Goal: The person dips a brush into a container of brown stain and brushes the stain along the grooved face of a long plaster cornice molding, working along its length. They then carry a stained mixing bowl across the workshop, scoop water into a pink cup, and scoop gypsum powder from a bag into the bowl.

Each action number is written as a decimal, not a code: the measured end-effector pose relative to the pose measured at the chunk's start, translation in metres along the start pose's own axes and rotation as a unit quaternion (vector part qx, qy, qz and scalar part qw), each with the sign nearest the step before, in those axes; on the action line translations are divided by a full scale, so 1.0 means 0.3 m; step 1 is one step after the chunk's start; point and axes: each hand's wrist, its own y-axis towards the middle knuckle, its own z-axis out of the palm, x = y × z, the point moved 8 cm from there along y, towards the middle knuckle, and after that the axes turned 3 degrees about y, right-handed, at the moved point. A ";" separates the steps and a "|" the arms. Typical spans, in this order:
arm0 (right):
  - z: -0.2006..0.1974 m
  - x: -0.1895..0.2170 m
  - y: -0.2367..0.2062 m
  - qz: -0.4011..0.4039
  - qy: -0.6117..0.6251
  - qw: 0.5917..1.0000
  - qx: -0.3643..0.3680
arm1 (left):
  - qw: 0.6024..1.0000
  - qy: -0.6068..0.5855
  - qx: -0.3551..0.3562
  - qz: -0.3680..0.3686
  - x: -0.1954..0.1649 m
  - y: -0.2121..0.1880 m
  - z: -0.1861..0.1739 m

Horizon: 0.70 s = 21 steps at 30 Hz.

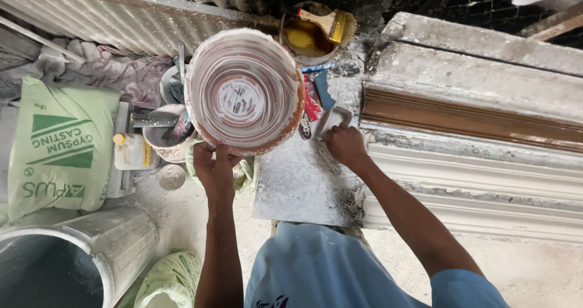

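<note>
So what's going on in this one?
A person is working with plaster. The left hand grips the rim of a round bowl, tilted toward the camera, its inside smeared white. The right hand holds a small flat scraper over a dusty grey board. A long moulded cornice lies to the right; a green gypsum bag is on the left.

Bare board [297,189] between bowl [243,89], moulding [473,162]

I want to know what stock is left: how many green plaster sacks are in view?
2. One green sack lies at the left beside the metal drum; a second green sack, crumpled, sits at the bottom by the left arm. Others may be out of frame.
</note>
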 end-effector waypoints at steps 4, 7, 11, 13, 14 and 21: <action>0.033 0.060 -0.006 -0.014 0.030 0.999 0.006 | 1.000 -0.005 0.014 -0.003 -0.022 -0.040 0.064; 0.026 0.082 -0.022 -0.005 0.044 0.999 -0.019 | 1.000 -0.021 0.022 0.003 -0.048 -0.086 0.121; -0.011 0.017 -0.108 0.009 0.186 0.976 -0.116 | 0.998 -0.029 0.047 0.020 -0.095 -0.186 0.226; -0.022 -0.083 -0.217 0.007 0.292 0.941 -0.172 | 0.996 -0.019 0.089 0.025 -0.108 -0.260 0.309; 0.006 -0.166 -0.279 0.067 0.318 0.932 -0.162 | 0.993 -0.014 0.113 0.026 -0.106 -0.303 0.360; 0.108 -0.829 -1.122 0.230 0.560 0.732 -0.311 | 0.959 0.031 0.279 -0.039 0.169 -0.761 0.935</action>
